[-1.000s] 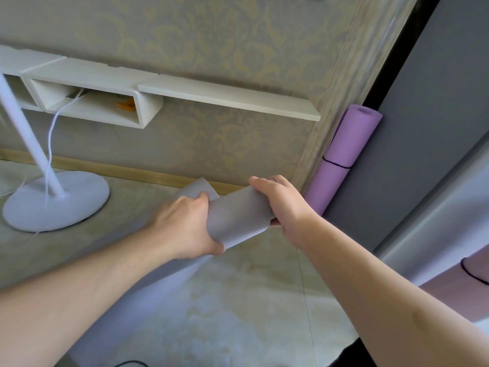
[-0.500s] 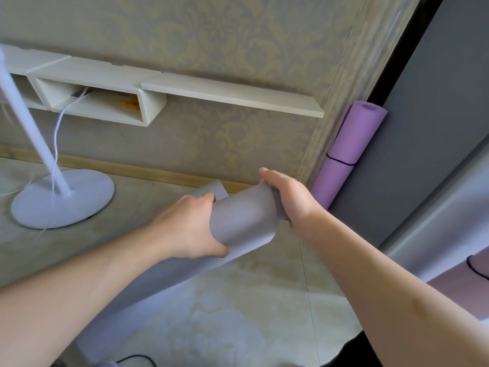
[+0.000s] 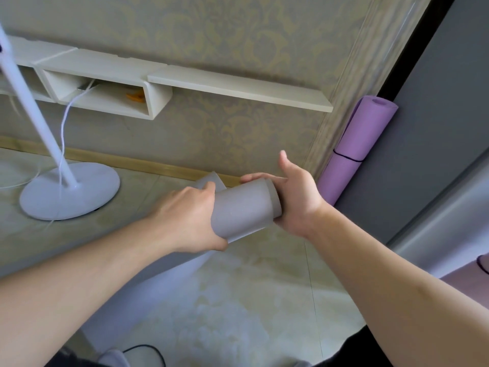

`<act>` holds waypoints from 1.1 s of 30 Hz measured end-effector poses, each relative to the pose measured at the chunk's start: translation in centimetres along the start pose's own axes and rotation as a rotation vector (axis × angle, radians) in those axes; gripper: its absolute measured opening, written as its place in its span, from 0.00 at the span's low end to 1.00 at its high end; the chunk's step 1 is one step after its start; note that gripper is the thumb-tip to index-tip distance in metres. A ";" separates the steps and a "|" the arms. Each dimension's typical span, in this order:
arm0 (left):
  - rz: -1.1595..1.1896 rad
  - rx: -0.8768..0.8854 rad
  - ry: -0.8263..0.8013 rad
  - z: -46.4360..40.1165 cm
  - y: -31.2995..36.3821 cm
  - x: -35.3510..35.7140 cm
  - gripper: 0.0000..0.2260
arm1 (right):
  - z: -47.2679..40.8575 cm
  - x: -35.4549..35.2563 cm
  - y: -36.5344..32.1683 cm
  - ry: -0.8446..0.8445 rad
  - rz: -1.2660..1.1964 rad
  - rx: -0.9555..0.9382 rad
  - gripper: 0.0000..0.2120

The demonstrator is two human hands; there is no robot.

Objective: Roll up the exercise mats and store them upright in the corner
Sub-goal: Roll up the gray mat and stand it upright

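I held the grey mat [image 3: 244, 210], rolled into a tube, above the tiled floor [image 3: 238, 300] in front of the wallpapered wall [image 3: 238, 49].

1. Left hand [image 3: 185, 218]: my fingers were curled over the top of the roll and my thumb was hooked beneath it, so the hand gripped the tube around its middle.
2. Right hand [image 3: 296, 197]: my palm was cupped against the end of the roll. The thumb pointed upward, clear of the mat, and the fingers reached over the far side of the roll's end. The hand was relaxed and open, pressing rather than clamping.
3. The unrolled remainder of the grey mat ran down and to the left, beneath my left forearm, toward the floor.

The purple mat [image 3: 357, 144] was already rolled and bound with a dark band [image 3: 346, 155]. It stood upright in the corner, leaning between the wall edge and the grey panel [image 3: 436, 128], just beyond my right hand.

To the left, a white stand [image 3: 71, 192] with a round base rested on the floor, and a white cord [image 3: 64, 123] hung down to it from the white wall shelf [image 3: 238, 86].
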State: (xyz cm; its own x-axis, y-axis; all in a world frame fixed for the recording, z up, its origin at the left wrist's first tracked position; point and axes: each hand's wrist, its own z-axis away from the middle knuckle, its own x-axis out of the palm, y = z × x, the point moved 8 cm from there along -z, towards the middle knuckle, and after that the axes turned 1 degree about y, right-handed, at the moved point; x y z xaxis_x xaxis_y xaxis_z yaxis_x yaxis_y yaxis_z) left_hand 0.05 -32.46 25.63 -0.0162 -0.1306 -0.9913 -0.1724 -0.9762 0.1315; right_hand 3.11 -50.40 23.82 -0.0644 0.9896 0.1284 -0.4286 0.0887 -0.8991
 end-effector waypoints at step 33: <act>0.109 -0.120 -0.133 0.5 -1.2 0.3 0.29 | 0.2 3.5 1.7 -0.004 0.165 -0.089 0.24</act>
State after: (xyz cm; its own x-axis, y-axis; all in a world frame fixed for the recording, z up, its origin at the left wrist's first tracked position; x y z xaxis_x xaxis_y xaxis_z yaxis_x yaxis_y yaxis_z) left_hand -0.24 -31.25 25.14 -0.1593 -0.2200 -0.9624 -0.0440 -0.9723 0.2295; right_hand 2.03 -46.84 22.84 -0.1306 0.9912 -0.0227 -0.3302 -0.0651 -0.9417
